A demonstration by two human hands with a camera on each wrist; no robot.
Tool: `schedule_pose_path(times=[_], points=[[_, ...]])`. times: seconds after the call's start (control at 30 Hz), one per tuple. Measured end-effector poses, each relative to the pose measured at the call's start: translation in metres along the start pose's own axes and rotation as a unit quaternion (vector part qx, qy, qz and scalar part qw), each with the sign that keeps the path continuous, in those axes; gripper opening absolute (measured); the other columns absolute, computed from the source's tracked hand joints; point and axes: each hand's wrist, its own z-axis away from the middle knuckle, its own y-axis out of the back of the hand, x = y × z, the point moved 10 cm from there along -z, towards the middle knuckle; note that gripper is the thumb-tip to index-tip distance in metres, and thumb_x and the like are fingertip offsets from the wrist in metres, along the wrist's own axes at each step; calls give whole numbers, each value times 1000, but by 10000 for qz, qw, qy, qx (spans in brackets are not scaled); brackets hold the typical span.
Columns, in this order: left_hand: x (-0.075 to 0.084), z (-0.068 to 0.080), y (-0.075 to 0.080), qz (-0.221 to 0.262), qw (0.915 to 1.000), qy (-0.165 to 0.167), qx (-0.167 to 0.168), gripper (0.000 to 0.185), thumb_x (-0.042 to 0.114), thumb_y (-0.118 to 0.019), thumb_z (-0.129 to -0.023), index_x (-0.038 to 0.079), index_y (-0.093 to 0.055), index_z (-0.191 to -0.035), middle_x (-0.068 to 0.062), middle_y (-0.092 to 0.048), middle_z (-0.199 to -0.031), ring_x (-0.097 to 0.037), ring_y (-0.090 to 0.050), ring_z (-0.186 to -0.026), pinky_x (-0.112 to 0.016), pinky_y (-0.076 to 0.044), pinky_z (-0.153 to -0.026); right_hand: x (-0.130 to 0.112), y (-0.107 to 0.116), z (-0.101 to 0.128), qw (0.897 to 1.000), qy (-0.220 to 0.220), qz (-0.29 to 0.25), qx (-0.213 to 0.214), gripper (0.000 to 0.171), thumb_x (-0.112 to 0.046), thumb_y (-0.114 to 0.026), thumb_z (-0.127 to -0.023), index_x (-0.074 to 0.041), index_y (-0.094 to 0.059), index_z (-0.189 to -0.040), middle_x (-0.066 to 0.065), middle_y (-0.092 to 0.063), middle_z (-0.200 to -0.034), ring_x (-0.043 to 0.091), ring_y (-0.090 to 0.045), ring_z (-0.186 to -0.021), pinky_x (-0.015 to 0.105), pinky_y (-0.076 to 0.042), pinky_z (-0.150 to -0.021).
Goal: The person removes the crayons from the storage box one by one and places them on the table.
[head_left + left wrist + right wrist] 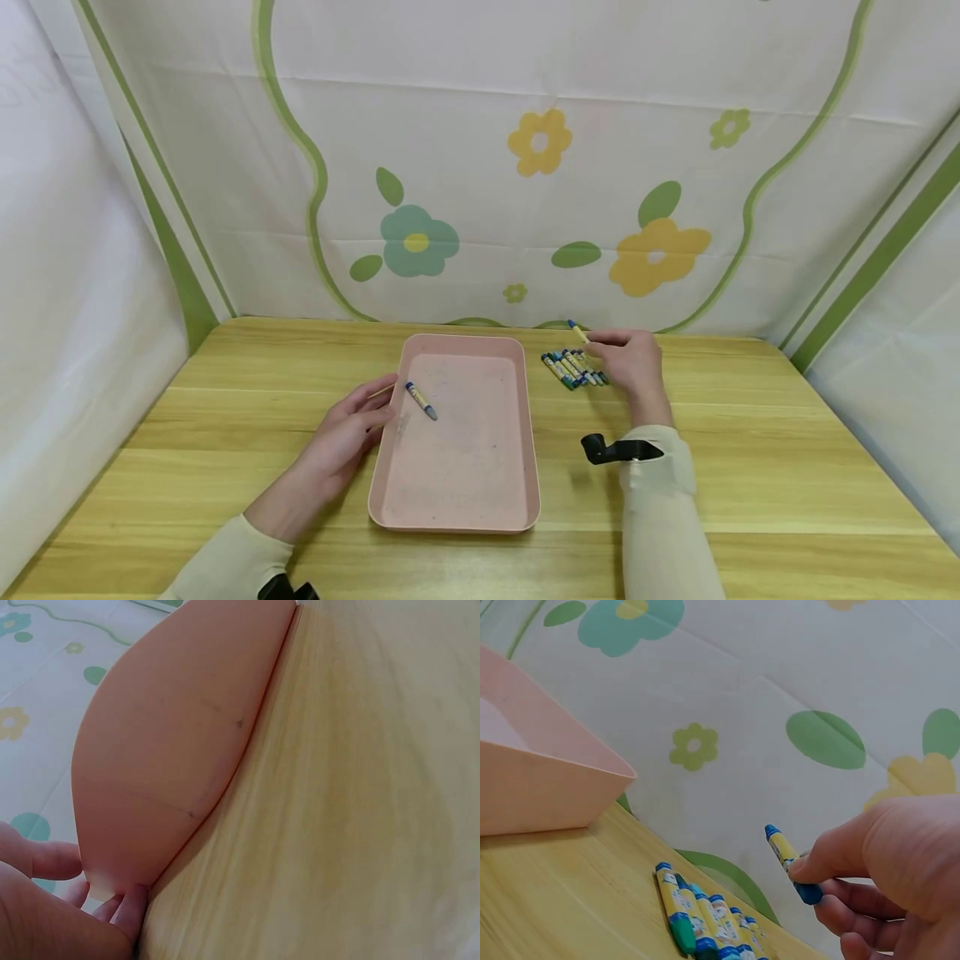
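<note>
A blue crayon [784, 855] in a yellow wrapper is pinched between the thumb and fingers of my right hand [633, 362], tilted with its end pointing up and left. Just below it on the table lies a row of crayons [566, 371] in yellow wrappers, with green and blue ends among them. My left hand [348, 433] rests its fingers against the outer left wall of a pink tray [528, 417]; in the left wrist view its fingertips [133, 904] meet the wall. Inside the tray, near that hand, lies a single grey-blue crayon [422, 401].
The wooden table [750, 467] carries the tray at its middle and the crayon row to the tray's right. A white flowered cloth [480, 167] hangs behind the back edge, and cloth also stands at both sides.
</note>
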Motion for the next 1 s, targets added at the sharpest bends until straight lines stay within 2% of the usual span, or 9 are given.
schedule_pose_path(times=[0.13,0.23,0.37,0.5,0.67,0.87,1.0], points=[[0,0,0,13,10000,-17,-33,60,9,-54,-107,13,-38,-164,-14,-35,-173,-29,-40,-156,-24,-47,-105,7,7,1,9997,-201,-100,44,32,-20,-76,-94,-9,-80,-124,17,-72,-137,28,-61,-133,29,-49,-95],[1,-1,0,27,10000,-33,-50,60,8,-54,-107,13,-38,-165,-14,-35,-173,-29,-39,-156,-22,-47,-103,10,10,1,9995,-268,-100,98,32,-20,-75,-95,-9,-79,-125,17,-71,-140,28,-60,-133,28,-48,-94],[1,0,0,29,10000,-37,-46,60,8,-54,-107,12,-38,-165,-14,-35,-173,-29,-39,-156,-26,-46,-108,15,13,1,9992,-344,-22,180,32,-19,-74,-96,-7,-79,-125,19,-70,-141,32,-58,-138,39,-49,-106],[1,-1,-1,25,10000,-30,-39,60,8,-54,-107,12,-38,-164,-15,-35,-173,-30,-40,-156,-32,-44,-113,22,12,0,9985,-503,-12,194,31,-18,-75,-96,-6,-79,-124,21,-69,-142,37,-54,-143,49,-43,-119],[2,-1,-1,32,10000,-27,-41,60,9,-54,-107,13,-38,-165,-14,-34,-173,-30,-40,-156,-33,-43,-114,30,9,-1,9977,-674,34,66,33,-17,-76,-94,-4,-78,-125,22,-66,-145,40,-50,-145,52,-38,-123],[2,-1,-1,51,10000,-36,-53,60,8,-53,-107,12,-37,-165,-13,-34,-173,-30,-40,-156,-26,-47,-107,36,6,-2,9974,-685,238,27,33,-16,-77,-92,-4,-79,-123,23,-66,-144,41,-51,-144,52,-38,-121],[2,0,-1,51,10000,-41,-54,60,7,-52,-107,12,-37,-165,-13,-34,-173,-30,-40,-156,-26,-47,-107,38,5,-2,9968,-730,323,-15,31,-17,-75,-94,-4,-79,-123,23,-63,-148,43,-47,-148,54,-36,-124]])
